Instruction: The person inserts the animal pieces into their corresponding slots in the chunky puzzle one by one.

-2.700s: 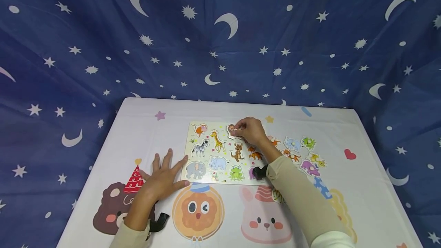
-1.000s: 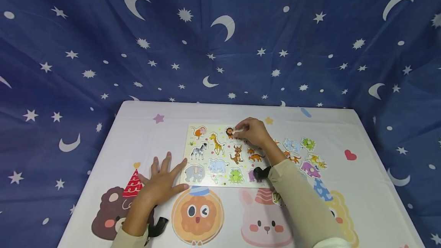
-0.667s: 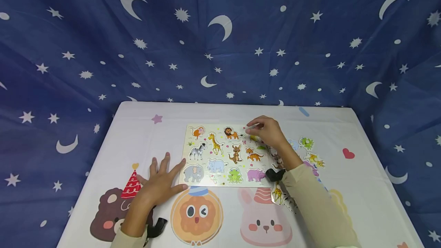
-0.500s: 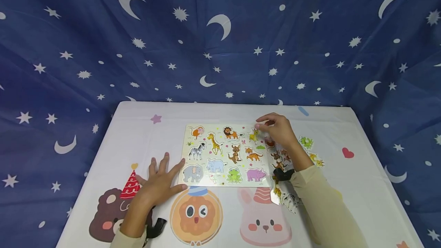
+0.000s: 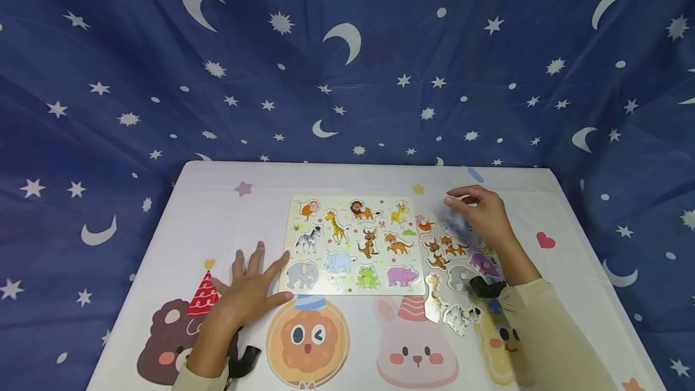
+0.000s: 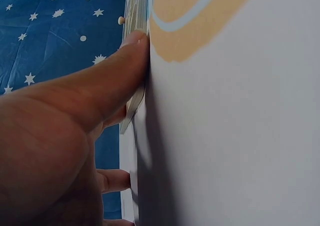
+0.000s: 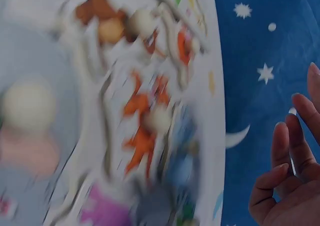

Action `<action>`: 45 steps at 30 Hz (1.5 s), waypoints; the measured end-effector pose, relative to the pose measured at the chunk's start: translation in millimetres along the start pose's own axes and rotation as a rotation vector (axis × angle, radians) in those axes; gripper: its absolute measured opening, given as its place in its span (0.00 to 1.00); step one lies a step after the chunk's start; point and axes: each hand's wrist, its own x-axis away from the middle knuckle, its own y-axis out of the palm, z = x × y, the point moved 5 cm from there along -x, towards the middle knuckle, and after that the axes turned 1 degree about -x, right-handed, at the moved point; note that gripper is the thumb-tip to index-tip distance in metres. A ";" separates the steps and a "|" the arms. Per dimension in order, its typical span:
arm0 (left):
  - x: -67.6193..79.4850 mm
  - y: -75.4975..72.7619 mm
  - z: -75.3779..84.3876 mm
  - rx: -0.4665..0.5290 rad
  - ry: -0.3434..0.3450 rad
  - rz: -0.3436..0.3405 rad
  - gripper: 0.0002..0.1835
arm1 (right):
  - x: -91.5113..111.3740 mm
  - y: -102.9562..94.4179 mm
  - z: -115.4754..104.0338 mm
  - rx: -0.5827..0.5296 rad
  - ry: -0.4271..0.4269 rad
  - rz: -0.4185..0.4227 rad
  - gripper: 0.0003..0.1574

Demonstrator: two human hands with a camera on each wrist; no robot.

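My left hand [image 5: 244, 294] lies with spread fingers at the left edge of an animal puzzle board [image 5: 382, 286]; in the left wrist view its thumb [image 6: 117, 68] touches the board's edge. A lion piece [image 5: 358, 210] with a knob sits in its place on the board. My right hand [image 5: 482, 213] hovers over loose knobbed pieces right of the board, fingers loosely bent, nothing between them. Below its fingertips is a bluish piece [image 5: 455, 225], blurred. In the right wrist view a tiger piece [image 7: 142, 123] lies left of the right hand [image 7: 290, 171].
Around the right forearm lie an elephant piece [image 5: 458, 278], a purple hippo piece [image 5: 483, 263], a kangaroo piece [image 5: 435, 255], a giraffe piece [image 5: 433, 297] and a zebra piece [image 5: 461, 317]. A white cloth with cartoon prints covers the table [image 5: 228, 216]. A blue starry curtain [image 5: 380, 47] hangs behind.
My right hand has let go of the lion piece on the board and moved right, over the loose pieces. The left hand stays at the board's edge.
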 end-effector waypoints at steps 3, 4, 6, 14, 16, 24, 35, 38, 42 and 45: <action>0.4 -0.4 -0.3 0.004 0.000 0.002 0.47 | 6.3 -8.5 10.4 0.014 -0.002 0.000 0.26; 0.2 -0.4 -0.5 0.005 0.001 0.003 0.47 | 8.1 -11.3 13.3 0.020 -0.001 0.001 0.27; -0.1 -0.7 -0.3 0.008 0.005 0.006 0.47 | 11.4 -16.2 20.5 0.043 0.008 0.008 0.27; -0.4 1.5 -0.7 -0.003 0.006 -0.002 0.47 | 22.4 -31.7 44.5 0.085 0.066 0.034 0.29; -0.6 1.9 -1.3 -0.001 0.006 0.002 0.47 | 25.3 -34.8 47.1 0.087 0.071 0.039 0.29; -1.6 2.0 -0.9 0.018 0.009 0.003 0.47 | 36.8 -49.3 65.5 0.117 0.094 0.021 0.26; -1.2 0.7 0.3 0.022 0.005 0.001 0.47 | 47.8 -56.2 90.0 0.120 0.127 -0.029 0.29; -1.3 0.8 0.0 0.025 0.003 -0.002 0.47 | 50.3 -56.6 94.0 0.119 0.119 -0.049 0.27; -1.5 1.3 -0.7 0.027 0.003 -0.002 0.47 | 54.2 -56.7 99.2 0.129 0.115 -0.078 0.27; -1.9 0.8 -0.9 0.031 0.003 0.002 0.47 | 54.5 -56.4 102.0 0.146 0.112 -0.097 0.26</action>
